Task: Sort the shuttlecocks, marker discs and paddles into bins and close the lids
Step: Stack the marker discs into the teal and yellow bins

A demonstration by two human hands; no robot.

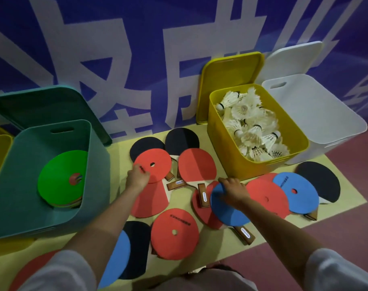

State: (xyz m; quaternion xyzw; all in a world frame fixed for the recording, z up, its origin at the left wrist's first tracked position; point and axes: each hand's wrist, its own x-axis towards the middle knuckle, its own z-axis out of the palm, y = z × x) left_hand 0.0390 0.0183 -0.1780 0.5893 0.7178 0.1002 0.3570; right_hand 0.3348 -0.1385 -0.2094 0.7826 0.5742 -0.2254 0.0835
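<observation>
White sleeves (pixel 59 269) frame the shot as a person reaches with both hands into a scatter of discs and paddles on a yellow mat (pixel 273 234). Left hand (pixel 136 177) pinches the edge of a red disc (pixel 152 165) lying over a black paddle (pixel 146 147). Right hand (pixel 234 189) curls its fingers over the rim of a blue disc (pixel 228 208) resting on a red paddle (pixel 204 203).

Risks, judged from the overlap: either disc could drag the paddle beneath it, or a thin disc could slip from a fingertip pinch on the way to its bin. Red discs and red paddle faces also look alike, so a mix-up is possible.

Green bin (pixel 21 185) at left holds a stack of discs, a green one (pixel 62 179) on top; its lid (pixel 44 106) leans behind it. Yellow bin (pixel 231 160) is heaped with shuttlecocks (pixel 250 124), lid (pixel 229 80) propped on the wall. White bin (pixel 317 114) beside it shows nothing inside, lid (pixel 294 57) likewise off. No paddle appears binned yet.
</observation>
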